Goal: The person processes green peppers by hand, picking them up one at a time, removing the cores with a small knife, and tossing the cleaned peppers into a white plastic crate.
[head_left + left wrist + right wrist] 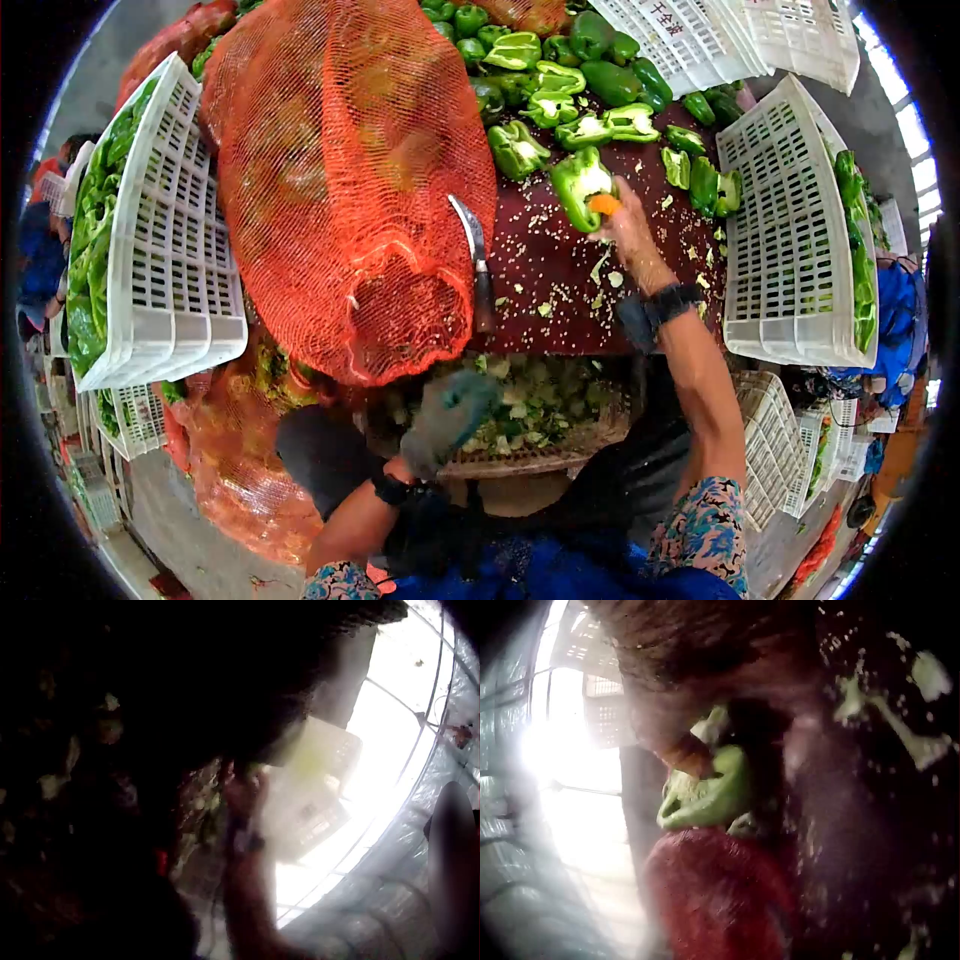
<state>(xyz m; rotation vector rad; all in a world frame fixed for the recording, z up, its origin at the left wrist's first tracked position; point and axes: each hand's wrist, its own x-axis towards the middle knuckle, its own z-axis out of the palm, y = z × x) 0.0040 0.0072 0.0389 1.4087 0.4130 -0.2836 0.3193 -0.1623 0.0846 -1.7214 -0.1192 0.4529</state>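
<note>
Head view | right hand upper centre of the frame, fingers gripping a cut green pepper on the dark red desk | left hand gloved, lower centre over a scrap basket, fingers relaxed, holding nothing | knife beside the orange net sack | best kept a firm grip, the core cleared fully.

1. A dark red table top strewn with pale seeds fills the middle.
2. White slatted plastic crates stand at both sides.
3. Grey concrete floor shows beyond.
4. Bright daylight comes through a translucent, ribbed roof.
</note>
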